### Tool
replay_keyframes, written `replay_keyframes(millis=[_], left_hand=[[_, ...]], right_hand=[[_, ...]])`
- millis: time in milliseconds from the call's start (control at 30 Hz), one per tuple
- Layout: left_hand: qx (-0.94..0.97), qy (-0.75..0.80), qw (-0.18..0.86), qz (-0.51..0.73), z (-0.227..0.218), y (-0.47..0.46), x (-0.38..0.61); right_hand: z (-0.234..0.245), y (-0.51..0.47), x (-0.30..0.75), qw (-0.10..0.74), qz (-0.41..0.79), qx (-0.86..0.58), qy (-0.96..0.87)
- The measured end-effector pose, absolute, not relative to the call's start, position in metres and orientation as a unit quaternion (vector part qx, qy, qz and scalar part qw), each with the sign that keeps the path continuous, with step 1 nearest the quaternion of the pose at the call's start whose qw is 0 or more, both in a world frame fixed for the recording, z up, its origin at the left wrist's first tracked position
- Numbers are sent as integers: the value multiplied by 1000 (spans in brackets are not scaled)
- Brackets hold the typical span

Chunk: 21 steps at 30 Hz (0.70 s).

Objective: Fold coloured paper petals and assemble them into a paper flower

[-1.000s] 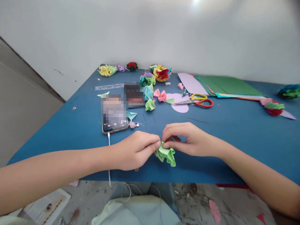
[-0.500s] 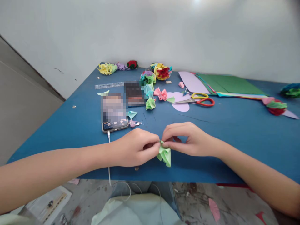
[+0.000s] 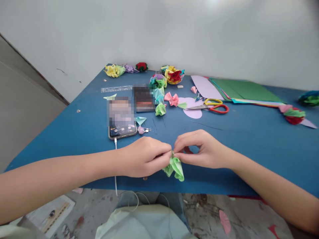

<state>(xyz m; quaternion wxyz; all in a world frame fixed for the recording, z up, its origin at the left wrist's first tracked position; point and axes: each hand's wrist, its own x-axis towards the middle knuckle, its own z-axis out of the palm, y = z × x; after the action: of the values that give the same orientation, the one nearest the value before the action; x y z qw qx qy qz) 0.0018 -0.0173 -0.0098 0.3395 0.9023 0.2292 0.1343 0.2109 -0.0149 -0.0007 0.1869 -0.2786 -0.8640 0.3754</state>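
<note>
A light green pleated paper flower hangs over the near part of the blue table, its ruffled edges pointing down. My left hand pinches its gathered top between thumb and fingers. From the other side, my right hand grips the same gathered point with thumb and forefinger, the two sets of fingertips nearly touching. The fingertips hide part of that gathered top. Beyond the hands lie a similar green paper flower, a pink paper bow shape and a folded light blue paper piece.
A phone with a white charging cable lies on the left. Scissors rest on a purple paper cutout. Coloured sheets and several crumpled paper flowers are at the back, near a clear ruler.
The green paper flower has turned and dipped slightly, showing more of its ruffles on both sides. Both hands stay pinched at its top, the right shifted a little to the right.
</note>
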Motion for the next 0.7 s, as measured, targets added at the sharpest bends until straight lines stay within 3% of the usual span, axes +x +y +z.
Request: replay_keyframes(millis=[300,567,700], left_hand=[[884,230,397,85,-4,-15,2],[829,272,479,93,-3,-17,0],[830,278,476,87,0,-14,-1]], right_hand=[[-1,-23,208,139,351,-283,-882],[-16,-39,204,210,-12,-237,-948],[-17,-33,206,223,56,-249,-941]])
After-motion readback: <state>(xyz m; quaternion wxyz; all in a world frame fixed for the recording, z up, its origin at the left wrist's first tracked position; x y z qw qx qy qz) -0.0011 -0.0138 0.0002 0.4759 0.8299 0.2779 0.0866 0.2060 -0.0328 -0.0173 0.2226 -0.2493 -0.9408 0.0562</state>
